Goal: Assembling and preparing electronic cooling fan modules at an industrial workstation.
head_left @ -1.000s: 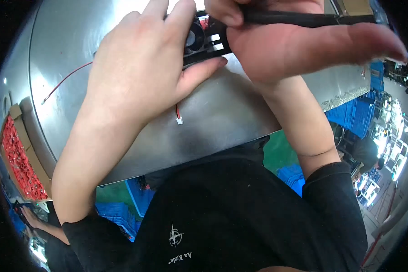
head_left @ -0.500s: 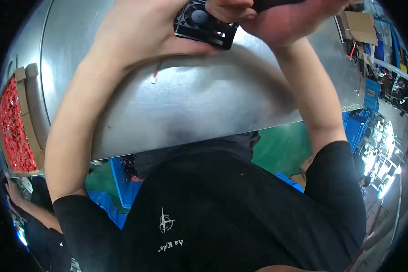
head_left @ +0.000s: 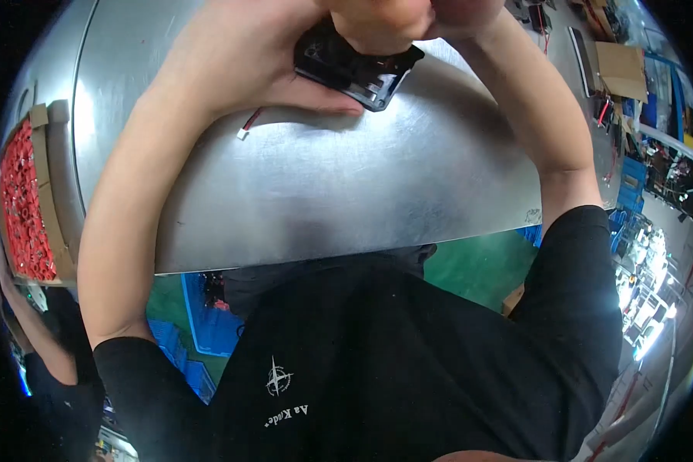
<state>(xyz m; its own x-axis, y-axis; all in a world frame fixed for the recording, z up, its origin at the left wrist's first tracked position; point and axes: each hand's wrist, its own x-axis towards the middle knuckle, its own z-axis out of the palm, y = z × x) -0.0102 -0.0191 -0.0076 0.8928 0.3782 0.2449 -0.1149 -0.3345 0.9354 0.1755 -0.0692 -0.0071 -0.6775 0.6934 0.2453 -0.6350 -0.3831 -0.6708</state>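
Holding a small square black plastic fan frame (head_left: 354,65) up near the top edge of the view, I have both of my hands on it. My left hand (head_left: 239,54) lies under and along the fan's left side, palm cupped, with the thumb stretched out beneath its lower edge so the frame rests against it. My right hand (head_left: 393,23) comes down from above and is bunched over the top of the fan, fingers curled tight onto it; its fingertips are hidden behind the knuckles, so I cannot tell exactly where they press. The fan is tilted, its right corner pointing down toward the flat grey metal table top (head_left: 346,185), and it is lifted clear of that surface. A thin red wire with a small white plug (head_left: 244,131) hangs from under my left palm, the plug just above the metal. At the far left of the table a brown cardboard box of small red parts (head_left: 23,200) sits at the edge, well apart from my hands. Below the table edge is my black shirt (head_left: 377,362), with green floor (head_left: 477,266) and blue crates (head_left: 208,323) past it
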